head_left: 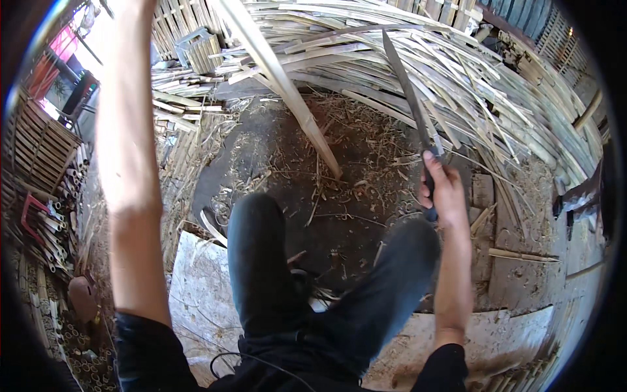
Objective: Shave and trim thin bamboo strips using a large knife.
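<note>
While the right hand [443,186] is closing around the dark handle of a long knife [406,85], the blade is pointing up and slightly left, its long axis running from the fist toward the heap of split bamboo strips [457,72]. The left arm is reaching up out of the frame, so I cannot tell how that hand is held, and 1 bamboo slat [287,91] is leaning steeply with its lower end resting on the dirt floor [366,157] ahead of the person's knees.
</note>
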A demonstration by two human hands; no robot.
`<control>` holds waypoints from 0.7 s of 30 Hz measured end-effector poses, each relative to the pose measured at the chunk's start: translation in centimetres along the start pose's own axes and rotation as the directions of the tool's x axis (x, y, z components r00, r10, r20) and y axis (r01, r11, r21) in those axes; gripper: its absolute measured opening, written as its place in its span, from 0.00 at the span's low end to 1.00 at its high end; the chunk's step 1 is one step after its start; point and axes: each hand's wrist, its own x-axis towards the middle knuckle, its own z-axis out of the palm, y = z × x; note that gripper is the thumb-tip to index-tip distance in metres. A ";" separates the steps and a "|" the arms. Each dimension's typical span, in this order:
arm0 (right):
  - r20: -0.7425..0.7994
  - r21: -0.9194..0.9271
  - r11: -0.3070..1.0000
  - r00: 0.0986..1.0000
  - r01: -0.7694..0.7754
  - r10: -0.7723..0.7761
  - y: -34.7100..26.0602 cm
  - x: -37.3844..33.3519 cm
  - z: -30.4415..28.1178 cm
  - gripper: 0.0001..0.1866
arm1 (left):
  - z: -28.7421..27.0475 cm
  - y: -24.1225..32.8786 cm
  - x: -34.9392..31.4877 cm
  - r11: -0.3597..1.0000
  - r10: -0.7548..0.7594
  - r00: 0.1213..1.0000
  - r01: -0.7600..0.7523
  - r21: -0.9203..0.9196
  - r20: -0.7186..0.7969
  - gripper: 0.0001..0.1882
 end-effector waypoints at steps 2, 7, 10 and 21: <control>0.072 0.074 0.997 0.997 -0.017 0.011 -0.2 1.6 1.2 0.25 | -0.3 -1.8 -5.1 0.995 -0.046 0.996 0.039 -0.094 -0.073 0.22; 0.113 0.088 0.995 0.993 -0.052 0.042 2.0 3.4 3.1 0.26 | -6.7 -10.6 -11.9 0.998 -0.051 0.947 0.042 -0.036 -0.318 0.21; 0.097 0.018 0.991 0.987 -0.132 0.130 3.4 2.9 4.6 0.29 | -6.1 -8.2 -10.1 0.993 -0.091 0.856 0.117 0.018 -0.510 0.18; 0.172 -0.494 0.869 0.984 0.041 0.052 0.1 2.6 9.1 0.33 | 8.5 -6.9 -16.2 0.990 0.139 0.807 -0.120 0.072 -0.573 0.13</control>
